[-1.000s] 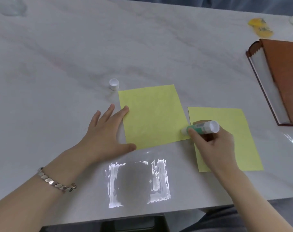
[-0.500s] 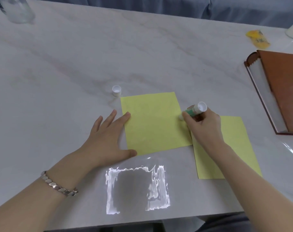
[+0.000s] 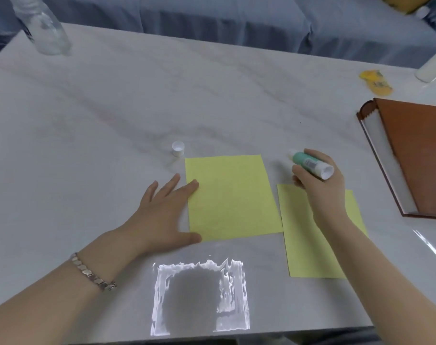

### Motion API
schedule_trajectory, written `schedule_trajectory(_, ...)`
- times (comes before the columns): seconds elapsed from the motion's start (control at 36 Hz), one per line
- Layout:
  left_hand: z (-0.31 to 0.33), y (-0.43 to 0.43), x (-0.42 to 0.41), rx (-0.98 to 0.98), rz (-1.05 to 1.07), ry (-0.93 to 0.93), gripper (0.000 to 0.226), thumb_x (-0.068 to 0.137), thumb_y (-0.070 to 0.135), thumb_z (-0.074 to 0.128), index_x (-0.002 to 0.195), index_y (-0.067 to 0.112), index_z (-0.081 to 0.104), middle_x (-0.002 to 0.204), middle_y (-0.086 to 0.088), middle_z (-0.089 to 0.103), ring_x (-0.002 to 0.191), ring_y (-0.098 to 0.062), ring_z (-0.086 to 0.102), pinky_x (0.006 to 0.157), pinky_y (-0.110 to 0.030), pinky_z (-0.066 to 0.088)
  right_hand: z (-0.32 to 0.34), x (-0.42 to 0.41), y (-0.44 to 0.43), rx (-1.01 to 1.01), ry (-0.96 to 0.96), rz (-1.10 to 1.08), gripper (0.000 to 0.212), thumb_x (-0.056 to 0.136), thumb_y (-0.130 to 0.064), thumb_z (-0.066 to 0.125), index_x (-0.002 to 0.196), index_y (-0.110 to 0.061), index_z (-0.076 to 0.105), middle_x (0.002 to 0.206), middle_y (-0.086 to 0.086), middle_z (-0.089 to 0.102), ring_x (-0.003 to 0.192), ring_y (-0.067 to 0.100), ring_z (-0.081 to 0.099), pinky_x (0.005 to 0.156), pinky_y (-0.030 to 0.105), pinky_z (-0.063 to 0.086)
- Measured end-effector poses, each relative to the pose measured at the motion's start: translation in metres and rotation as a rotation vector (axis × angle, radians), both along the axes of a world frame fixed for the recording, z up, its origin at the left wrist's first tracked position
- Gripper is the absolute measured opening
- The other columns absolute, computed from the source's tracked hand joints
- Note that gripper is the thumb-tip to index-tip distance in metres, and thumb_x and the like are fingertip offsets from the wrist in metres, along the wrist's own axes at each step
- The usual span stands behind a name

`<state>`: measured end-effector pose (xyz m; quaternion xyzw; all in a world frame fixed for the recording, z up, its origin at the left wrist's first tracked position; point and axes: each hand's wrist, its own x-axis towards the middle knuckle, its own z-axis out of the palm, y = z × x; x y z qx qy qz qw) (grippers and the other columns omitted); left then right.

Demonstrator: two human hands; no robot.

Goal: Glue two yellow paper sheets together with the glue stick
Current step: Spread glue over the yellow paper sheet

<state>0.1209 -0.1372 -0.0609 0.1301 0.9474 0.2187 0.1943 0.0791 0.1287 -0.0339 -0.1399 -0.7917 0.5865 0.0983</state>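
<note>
Your left yellow sheet point(image 3: 231, 197) and right yellow sheet point(image 3: 306, 247) lay flat near the desk's point(image 3: 212, 95) front edge, seemingly apart; you held the glue stick point(image 3: 309, 165) tilted.

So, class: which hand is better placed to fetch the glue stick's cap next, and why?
Probably the left. The left hand rests flat on the left yellow sheet, close to the white cap, holding nothing. The right hand grips the glue stick, farther away.

Left grip point(image 3: 159, 217) lies flat; right grip point(image 3: 321, 189) clasps glue stick point(image 3: 303, 161).

Yellow sheets point(image 3: 231, 197), green-and-white glue stick point(image 3: 309, 165), white-veined marble table point(image 3: 137, 108).
</note>
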Motion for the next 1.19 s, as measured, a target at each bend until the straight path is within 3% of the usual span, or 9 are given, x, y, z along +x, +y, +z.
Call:
schedule_trajectory(0.14,0.003,0.002,0.0,-0.006,-0.056,-0.012,0.1,0.072,0.051,0.066,0.144,0.036,-0.003,0.127,0.026,-0.01,0.093,0.027,-0.045,0.105,-0.022,-0.02,0.003,0.011,0.009,-0.525,-0.157,0.101,0.015,0.084,-0.022,0.054,0.1,-0.022,0.057,0.092,0.008,0.059,0.072,0.016,0.057,0.06,0.022,0.045)
schedule_trajectory(0.22,0.0,0.0,0.0,0.001,-0.1,-0.01,0.103,0.068,0.051,0.068,0.144,0.036,0.0,0.134,0.033,-0.004,0.121,0.018,-0.03,0.109,-0.027,-0.019,0.003,0.01,0.011,-0.544,-0.235,0.077,0.015,0.092,-0.011,0.046,0.1,-0.022,0.052,0.09,0.009,0.062,0.067,0.015,0.055,0.059,0.024,0.041)
schedule_trajectory(0.33,-0.002,0.001,-0.001,0.03,-0.098,-0.004,0.102,0.065,0.05,0.07,0.142,0.037,0.004,0.137,0.033,0.005,0.126,0.015,-0.021,0.111,-0.029,-0.018,0.006,-0.001,0.008,-0.581,-0.314,0.2,0.025,0.089,0.0,0.044,0.109,-0.013,0.053,0.094,0.003,0.062,0.077,0.013,0.057,0.069,0.023,0.043)
schedule_trajectory(0.47,-0.004,0.0,-0.006,0.015,-0.097,-0.013,0.106,0.058,0.062,0.067,0.142,0.036,0.007,0.148,0.023,0.012,0.128,0.013,-0.014,0.113,-0.034,-0.015,0.012,-0.031,-0.02,-0.457,-0.197,0.259,0.026,0.084,0.007,0.052,0.091,-0.018,0.057,0.091,-0.002,0.06,0.09,0.01,0.058,0.083,0.026,0.043)
schedule_trajectory(0.58,-0.004,0.0,-0.008,0.062,-0.049,0.024,0.09,0.063,0.072,0.042,0.141,0.036,0.015,0.137,0.029,0.018,0.125,0.016,-0.009,0.111,-0.028,-0.015,0.007,-0.064,-0.039,-0.214,0.001,0.155,0.031,0.077,0.005,0.062,0.09,-0.022,0.055,0.096,-0.006,0.065,0.089,0.004,0.061,0.083,0.023,0.049)
schedule_trajectory(0.75,-0.013,0.004,-0.006,0.033,0.0,0.152,0.081,0.067,0.065,0.004,0.139,0.034,0.025,0.145,0.021,0.028,0.139,-0.002,0.003,0.112,-0.031,-0.006,-0.025,-0.093,-0.054,0.092,0.03,0.091,0.035,0.073,-0.004,0.067,0.104,-0.013,0.055,0.103,0.009,0.064,0.091,0.02,0.059,0.082,0.027,0.049)
schedule_trajectory(0.83,-0.014,0.006,-0.005,0.025,0.006,0.19,0.079,0.07,0.061,0.003,0.138,0.032,0.031,0.143,0.018,0.034,0.14,-0.007,0.01,0.113,-0.035,-0.001,-0.032,-0.094,-0.055,0.157,0.064,0.057,0.038,0.076,-0.006,0.066,0.112,-0.01,0.054,0.095,0.001,0.057,0.086,0.014,0.052,0.064,0.001,0.037)
schedule_trajectory(1.06,-0.016,0.009,-0.005,0.03,0.036,0.274,0.062,0.081,0.05,0.018,0.125,0.023,0.053,0.127,0.009,0.057,0.132,-0.02,0.037,0.107,-0.042,0.022,-0.034,-0.078,-0.034,0.308,-0.064,0.148,0.057,0.076,-0.001,0.062,0.129,-0.009,0.044,0.124,0.007,0.056,0.112,0.019,0.053,0.091,0.021,0.038)
schedule_trajectory(1.19,-0.017,0.01,-0.007,-0.045,0.031,0.358,0.04,0.083,0.038,0.035,0.106,0.02,0.063,0.103,0.004,0.069,0.109,-0.027,0.06,0.093,-0.035,0.035,-0.016,-0.056,0.015,0.484,-0.134,0.333,0.032,0.078,-0.004,0.061,0.108,-0.014,0.063,0.111,0.005,0.063,0.094,0.012,0.053,0.066,0.003,0.036)
